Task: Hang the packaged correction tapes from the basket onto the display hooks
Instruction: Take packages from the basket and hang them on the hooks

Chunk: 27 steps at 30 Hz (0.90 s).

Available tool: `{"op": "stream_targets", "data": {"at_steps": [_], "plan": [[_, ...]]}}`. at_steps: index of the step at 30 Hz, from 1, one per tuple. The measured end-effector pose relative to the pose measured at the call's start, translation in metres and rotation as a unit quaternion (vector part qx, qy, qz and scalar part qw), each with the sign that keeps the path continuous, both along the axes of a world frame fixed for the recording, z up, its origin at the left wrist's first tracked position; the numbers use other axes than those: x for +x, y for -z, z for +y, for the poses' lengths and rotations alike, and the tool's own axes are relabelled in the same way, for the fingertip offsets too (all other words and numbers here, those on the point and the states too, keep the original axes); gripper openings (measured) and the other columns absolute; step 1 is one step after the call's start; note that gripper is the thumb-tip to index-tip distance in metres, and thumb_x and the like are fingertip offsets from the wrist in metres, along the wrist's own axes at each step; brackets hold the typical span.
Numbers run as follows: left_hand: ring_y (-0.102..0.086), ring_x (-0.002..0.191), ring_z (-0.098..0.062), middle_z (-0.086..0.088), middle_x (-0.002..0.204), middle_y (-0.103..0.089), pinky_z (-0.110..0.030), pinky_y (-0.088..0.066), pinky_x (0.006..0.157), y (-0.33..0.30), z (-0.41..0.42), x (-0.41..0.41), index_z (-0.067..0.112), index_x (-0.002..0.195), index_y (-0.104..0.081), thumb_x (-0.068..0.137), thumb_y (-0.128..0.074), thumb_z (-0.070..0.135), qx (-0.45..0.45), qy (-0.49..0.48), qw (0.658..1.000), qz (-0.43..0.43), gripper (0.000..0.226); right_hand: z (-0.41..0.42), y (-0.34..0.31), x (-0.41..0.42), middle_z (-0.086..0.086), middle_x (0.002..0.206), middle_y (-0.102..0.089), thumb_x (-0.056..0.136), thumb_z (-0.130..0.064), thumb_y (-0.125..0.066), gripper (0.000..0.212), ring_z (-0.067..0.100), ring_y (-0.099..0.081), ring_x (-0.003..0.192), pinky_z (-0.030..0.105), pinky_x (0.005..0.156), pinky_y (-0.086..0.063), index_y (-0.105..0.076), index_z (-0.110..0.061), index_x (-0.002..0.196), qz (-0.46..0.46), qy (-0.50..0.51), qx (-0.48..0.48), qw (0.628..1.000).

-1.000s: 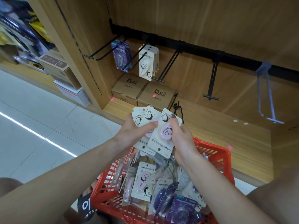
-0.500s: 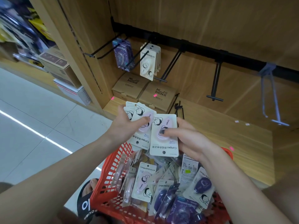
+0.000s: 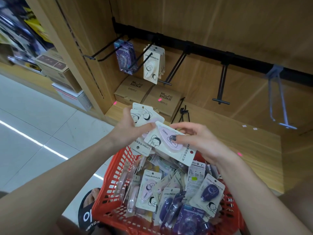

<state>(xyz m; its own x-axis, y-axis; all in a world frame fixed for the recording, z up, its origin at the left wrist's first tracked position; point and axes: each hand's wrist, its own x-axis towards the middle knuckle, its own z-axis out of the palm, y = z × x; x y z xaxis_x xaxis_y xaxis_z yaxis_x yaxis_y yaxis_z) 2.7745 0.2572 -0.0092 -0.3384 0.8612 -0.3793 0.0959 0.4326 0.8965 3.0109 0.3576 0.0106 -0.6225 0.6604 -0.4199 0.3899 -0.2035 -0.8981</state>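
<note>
Wooden shelving (image 3: 220, 22) carries a black rail of hooks (image 3: 221, 85); below it, over a red basket (image 3: 118, 167) full of packets, the left hand (image 3: 126, 131) grips a fan of pink packets (image 3: 144, 116) while the right hand (image 3: 196, 141) pinches one pink packet (image 3: 171, 145) laid slantwise across them

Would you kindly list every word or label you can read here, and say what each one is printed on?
"NU SIGN": on both cardboard boxes on the shelf.
"Campus": on the pink correction tape pack pinched by the right hand.
"Campus": on the hanging cream pack and on packs in the red basket.
Chinese characters beside "Campus" and the slipper's white lettering: not readable.
</note>
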Motion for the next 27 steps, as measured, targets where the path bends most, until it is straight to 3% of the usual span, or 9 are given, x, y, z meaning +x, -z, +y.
{"op": "stream_targets", "data": {"at_steps": [4, 7, 10, 12, 15, 17, 19, 24, 27], "plan": [[-0.079, 0.094, -0.023, 0.004, 0.112, -0.078, -0.049, -0.065, 0.077, 0.005, -0.001, 0.004, 0.044, 0.120, -0.040, 0.064, -0.090, 0.063, -0.009, 0.026, 0.999, -0.036, 0.077, 0.002, -0.001, 0.001, 0.016, 0.115, -0.069, 0.079, -0.012, -0.088, 0.053, 0.021, -0.070, 0.085, 0.042, 0.080, -0.054, -0.066, -0.029, 0.123, -0.007, 0.062, 0.000, 0.998], [-0.079, 0.093, -0.021, 0.007, 0.110, -0.079, -0.045, -0.066, 0.072, 0.007, 0.001, 0.005, 0.047, 0.118, -0.040, 0.063, -0.090, 0.061, 0.004, 0.005, 0.999, -0.045, 0.075, -0.001, 0.006, -0.002, 0.015, 0.117, -0.066, 0.074, -0.020, -0.093, 0.069, 0.024, -0.072, 0.099, 0.045, 0.092, -0.059, -0.054, -0.020, 0.131, -0.024, 0.164, -0.023, 0.986], [-0.079, 0.095, -0.021, 0.007, 0.109, -0.078, -0.050, -0.065, 0.077, 0.010, 0.004, 0.005, 0.047, 0.114, -0.041, 0.061, -0.090, 0.062, 0.015, -0.045, 0.998, -0.046, 0.073, -0.010, 0.012, -0.006, 0.018, 0.119, -0.070, 0.081, -0.016, -0.087, 0.060, 0.027, -0.077, 0.098, 0.042, 0.081, -0.065, -0.052, -0.011, 0.130, 0.056, 0.277, -0.206, 0.937], [-0.079, 0.095, -0.022, 0.004, 0.113, -0.077, -0.052, -0.064, 0.081, 0.012, 0.004, 0.003, 0.049, 0.110, -0.040, 0.061, -0.088, 0.062, 0.021, -0.085, 0.995, -0.041, 0.070, -0.018, 0.012, -0.011, 0.018, 0.112, -0.076, 0.078, -0.017, -0.086, 0.058, 0.026, -0.078, 0.092, 0.037, 0.077, -0.065, -0.060, -0.008, 0.129, 0.097, 0.262, -0.314, 0.907], [-0.079, 0.093, -0.023, 0.002, 0.115, -0.077, -0.051, -0.065, 0.080, 0.010, 0.005, 0.001, 0.048, 0.115, -0.038, 0.062, -0.087, 0.061, 0.024, -0.102, 0.993, -0.050, 0.073, -0.025, 0.014, -0.020, 0.014, 0.093, -0.078, 0.080, -0.010, -0.081, 0.044, 0.022, -0.077, 0.075, 0.031, 0.067, -0.064, -0.067, -0.005, 0.122, 0.141, 0.274, -0.366, 0.878], [-0.079, 0.094, -0.023, 0.006, 0.113, -0.078, -0.052, -0.065, 0.080, 0.008, 0.005, 0.002, 0.047, 0.129, -0.033, 0.064, -0.088, 0.060, 0.026, -0.086, 0.995, -0.050, 0.085, -0.025, 0.015, -0.026, 0.007, 0.079, -0.074, 0.083, -0.008, -0.080, 0.038, 0.014, -0.067, 0.064, 0.024, 0.059, -0.058, -0.070, -0.004, 0.119, 0.151, 0.317, -0.360, 0.864], [-0.079, 0.095, -0.021, 0.011, 0.113, -0.078, -0.051, -0.065, 0.079, 0.006, 0.004, 0.006, 0.045, 0.138, -0.029, 0.065, -0.087, 0.060, 0.029, -0.057, 0.997, -0.034, 0.095, -0.022, 0.017, -0.027, 0.002, 0.076, -0.070, 0.088, -0.009, -0.078, 0.031, 0.010, -0.058, 0.062, 0.022, 0.059, -0.052, -0.071, -0.006, 0.119, 0.151, 0.346, -0.332, 0.864], [-0.079, 0.090, -0.015, 0.015, 0.111, -0.076, -0.044, -0.066, 0.074, 0.000, 0.002, 0.004, 0.044, 0.143, -0.024, 0.072, -0.085, 0.059, 0.024, -0.036, 0.999, 0.014, 0.094, -0.009, 0.016, -0.025, 0.009, 0.112, -0.080, 0.099, -0.004, -0.063, 0.024, 0.022, -0.076, 0.105, 0.037, 0.086, -0.064, -0.065, -0.009, 0.123, 0.241, 0.374, -0.261, 0.857], [-0.078, 0.079, -0.010, 0.015, 0.109, -0.073, -0.033, -0.064, 0.062, -0.005, 0.005, -0.006, 0.040, 0.136, -0.024, 0.085, -0.083, 0.046, 0.013, -0.079, 0.995, 0.059, 0.079, -0.003, 0.016, -0.026, 0.009, 0.115, -0.078, 0.101, 0.002, -0.058, 0.024, 0.026, -0.075, 0.109, 0.038, 0.087, -0.064, -0.066, -0.007, 0.122, 0.196, 0.342, -0.093, 0.914]]}}
